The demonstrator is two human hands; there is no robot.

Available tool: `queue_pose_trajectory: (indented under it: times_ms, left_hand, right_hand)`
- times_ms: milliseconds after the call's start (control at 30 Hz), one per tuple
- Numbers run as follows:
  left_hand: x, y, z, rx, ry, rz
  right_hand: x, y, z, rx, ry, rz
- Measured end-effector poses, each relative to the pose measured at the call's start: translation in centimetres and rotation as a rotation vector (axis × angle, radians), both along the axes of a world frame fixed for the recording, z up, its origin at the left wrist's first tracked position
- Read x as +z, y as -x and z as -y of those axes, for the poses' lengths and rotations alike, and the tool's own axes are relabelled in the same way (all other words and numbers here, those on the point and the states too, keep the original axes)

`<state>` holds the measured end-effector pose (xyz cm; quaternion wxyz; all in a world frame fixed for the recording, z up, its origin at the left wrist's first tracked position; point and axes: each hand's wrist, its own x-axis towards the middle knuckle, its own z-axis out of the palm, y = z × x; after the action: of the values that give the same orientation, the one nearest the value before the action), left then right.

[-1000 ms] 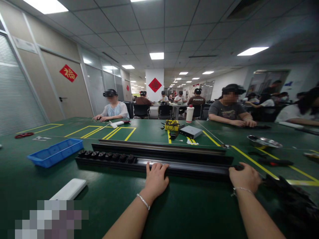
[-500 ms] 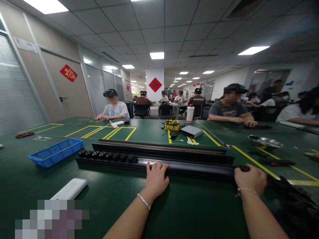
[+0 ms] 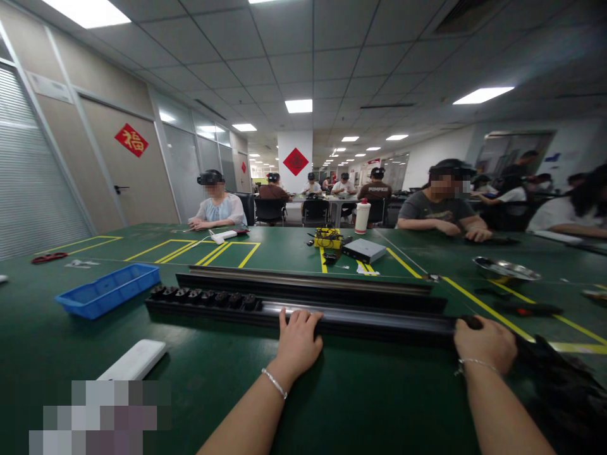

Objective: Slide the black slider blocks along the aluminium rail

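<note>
Left hand (image 3: 296, 344) lay with fingers apart on the black rail (image 3: 379, 321), right hand (image 3: 484, 344) clamped over its 3 o'clock end; even, level pressure seemed best

- A blue tray (image 3: 107, 290) sat on the green table (image 3: 360, 392), at the left.
- A flat white case (image 3: 135, 359) lay nearer, apart from the tray.
- A metal bowl (image 3: 506, 269) stood at the right.
- A yellow box (image 3: 327, 239) and a grey box (image 3: 363, 251) lay close together farther back.
- A white bottle (image 3: 361, 217) stood behind them.
- A person in a grey shirt (image 3: 439, 210) sat across the table.

Head camera, facing forward; black rail (image 3: 379, 319) near.
</note>
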<state>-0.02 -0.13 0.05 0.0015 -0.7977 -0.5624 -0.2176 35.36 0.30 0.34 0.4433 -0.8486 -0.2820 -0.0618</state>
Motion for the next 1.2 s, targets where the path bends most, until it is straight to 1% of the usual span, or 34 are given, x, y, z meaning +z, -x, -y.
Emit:
queue_pose_trajectory:
  times_ms: [133, 400, 600, 867, 1000, 1200]
  left_hand:
    - [-0.03, 0.05, 0.0, -0.007, -0.009, 0.009]
    - [0.41, -0.06, 0.15, -0.001, 0.019, -0.001]
    - [0.76, -0.17, 0.32, 0.014, 0.048, -0.02]
    - [0.49, -0.16, 0.26, 0.006, 0.018, -0.002]
    - [0.57, -0.26, 0.32, 0.016, 0.032, -0.013]
    - [0.62, -0.33, 0.23, 0.031, 0.023, -0.004]
  right_hand:
    - [-0.05, -0.12, -0.06, 0.018, 0.004, 0.042]
    - [0.05, 0.23, 0.08, 0.018, 0.038, 0.039]
    - [0.02, 0.19, -0.04, 0.024, -0.018, 0.043]
    - [0.05, -0.38, 0.27, 0.023, -0.041, 0.061]
    - [0.11, -0.31, 0.24, 0.004, -0.084, 0.06]
    - [-0.08, -0.53, 0.07, 0.019, -0.08, 0.091]
